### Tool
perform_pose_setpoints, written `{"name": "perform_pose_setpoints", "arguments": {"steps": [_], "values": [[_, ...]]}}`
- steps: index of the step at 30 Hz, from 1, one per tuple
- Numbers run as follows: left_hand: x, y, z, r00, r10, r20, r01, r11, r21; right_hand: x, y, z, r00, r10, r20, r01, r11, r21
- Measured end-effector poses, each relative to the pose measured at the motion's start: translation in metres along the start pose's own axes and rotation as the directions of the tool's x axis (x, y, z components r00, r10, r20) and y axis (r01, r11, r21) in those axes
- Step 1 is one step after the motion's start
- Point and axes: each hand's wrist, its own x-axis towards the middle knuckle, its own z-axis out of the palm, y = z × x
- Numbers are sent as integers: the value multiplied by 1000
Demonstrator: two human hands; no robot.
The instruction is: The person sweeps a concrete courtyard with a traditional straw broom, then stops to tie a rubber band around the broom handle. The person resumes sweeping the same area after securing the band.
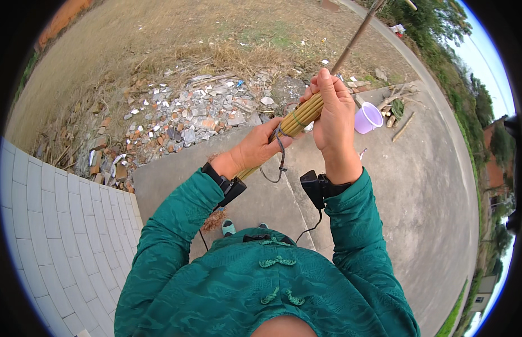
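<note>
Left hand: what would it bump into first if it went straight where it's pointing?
Probably the right hand, farther up the bundle that the left hand grips, though depth is unclear.

Grey concrete paving point(424, 185) carries a lilac bucket point(369, 118). Just right of the bucket lie a pile of branches point(391, 121), a green bundle point(397, 108), possibly cord, among them, and one loose stick point(403, 127). Well left of it are reddish-brown dry scraps point(215, 219) and a slippered foot point(229, 227).
</note>
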Motion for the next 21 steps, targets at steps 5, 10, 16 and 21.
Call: {"name": "perform_pose_setpoints", "arguments": {"steps": [5,10,16,21], "values": [[-6,8,-2,991,-38,129,57,987,-148,-3,-8,-5,996,48,72,-46,999,-29],[-11,16,-5,977,-93,192,137,963,-231,-4,-10,-1,995,73,73,-75,997,19],[-9,17,-17,940,-66,334,216,875,-433,-4,-9,6,992,89,88,-100,987,129],[-2,31,-32,876,19,482,309,746,-590,-2,-14,9,986,98,134,-121,976,182]]}}
